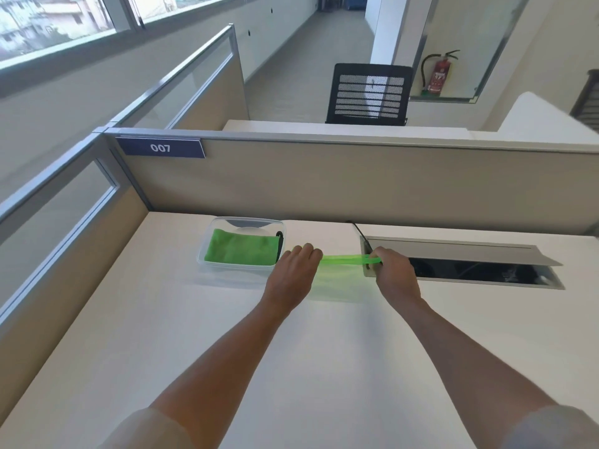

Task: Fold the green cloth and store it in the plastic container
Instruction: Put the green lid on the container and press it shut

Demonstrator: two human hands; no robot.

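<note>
Both hands, left hand (293, 273) and right hand (393, 275), are pinching the taut green cloth (346, 260); uneven tension risks a crooked fold beside the plastic container (207, 241).

A person's bare forearms reach forward over a white desk (136, 319). The left hand (291, 273) and right hand (393, 275) each pinch one end of a green cloth (346, 260), stretched taut between them and blurred. At ten o'clock from the left hand, a clear plastic container (207, 254) sits on the desk with another folded green cloth (241, 251) inside. At three o'clock from the right hand, a cable hatch (470, 270) stands open. A beige partition (356, 179) labelled 007 crosses behind. At twelve o'clock, a black mesh chair (368, 94); at one o'clock, a red fire extinguisher (439, 74).
</note>
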